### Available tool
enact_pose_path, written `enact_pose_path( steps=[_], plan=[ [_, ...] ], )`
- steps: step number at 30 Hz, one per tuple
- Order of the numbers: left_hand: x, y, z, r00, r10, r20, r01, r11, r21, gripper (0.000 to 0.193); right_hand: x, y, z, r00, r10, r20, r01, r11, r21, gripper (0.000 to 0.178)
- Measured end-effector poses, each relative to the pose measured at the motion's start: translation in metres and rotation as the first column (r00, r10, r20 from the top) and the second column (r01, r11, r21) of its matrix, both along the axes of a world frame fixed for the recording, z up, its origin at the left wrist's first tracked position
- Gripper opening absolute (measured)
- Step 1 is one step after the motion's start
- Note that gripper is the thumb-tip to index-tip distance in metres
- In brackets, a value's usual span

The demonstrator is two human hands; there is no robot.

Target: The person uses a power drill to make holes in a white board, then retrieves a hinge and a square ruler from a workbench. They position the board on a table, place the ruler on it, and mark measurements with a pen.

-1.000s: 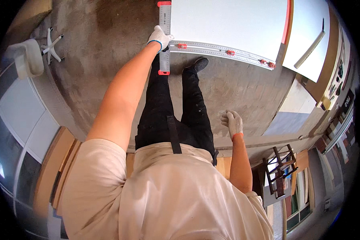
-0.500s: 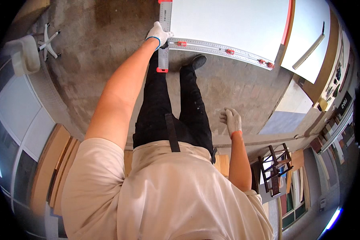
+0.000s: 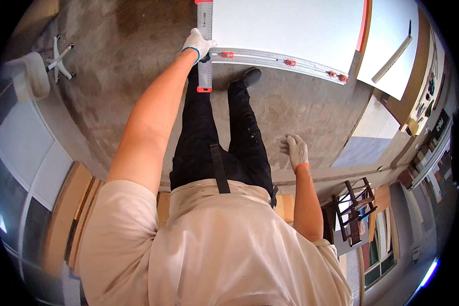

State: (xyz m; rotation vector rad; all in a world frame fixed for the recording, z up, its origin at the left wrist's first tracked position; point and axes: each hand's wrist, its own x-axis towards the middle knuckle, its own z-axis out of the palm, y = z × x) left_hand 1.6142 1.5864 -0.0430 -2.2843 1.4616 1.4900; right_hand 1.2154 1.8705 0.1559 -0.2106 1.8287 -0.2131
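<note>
The left hand (image 3: 198, 45) is gripping a ruler (image 3: 255, 55) at a white board (image 3: 285, 28)'s edge; the right hand (image 3: 296, 149) is hanging empty, half-curled.

1. I'm in a workshop: the floor (image 3: 301, 102) under me is bare, rough and stained.
2. Reaching from 12 o'clock toward 1, I have a metal square (image 3: 260, 62) with red fittings, along the edge of a white panel (image 3: 285, 25).
3. What look like small tools (image 3: 429, 102) lie between 2 and 3.
4. Planks (image 3: 66, 219) are stacked at my 8; strips of board (image 3: 389, 232) stand at 4.
</note>
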Motion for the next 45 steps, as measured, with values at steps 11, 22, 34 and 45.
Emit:
enact_pose_path(
  steps=[11, 22, 34, 45],
  plan=[
    [-0.006, -0.003, 0.012, 0.998, -0.001, 0.067, -0.002, 0.999, 0.047, 0.08, -0.007, 0.0, 0.002, 1.0, -0.006, -0.015, 0.006, 1.0, -0.013, 0.041],
    [-0.004, 0.002, 0.034, 0.994, -0.024, 0.11, 0.02, 0.999, 0.03, 0.088, -0.015, 0.009, 0.015, 0.999, -0.001, -0.038, 0.0, 0.999, -0.035, 0.043],
    [0.112, 0.266, 0.138, 0.998, 0.052, 0.048, -0.052, 0.999, 0.005, 0.072, -0.075, 0.026, 0.039, 0.96, 0.214, -0.182, -0.239, 0.962, -0.13, 0.038],
    [0.294, 0.447, 0.113, 0.564, -0.814, 0.139, 0.76, 0.446, -0.473, 0.027, -0.02, 0.169, 0.044, 0.974, -0.093, -0.205, 0.061, 0.986, -0.158, 0.038]
  ],
)
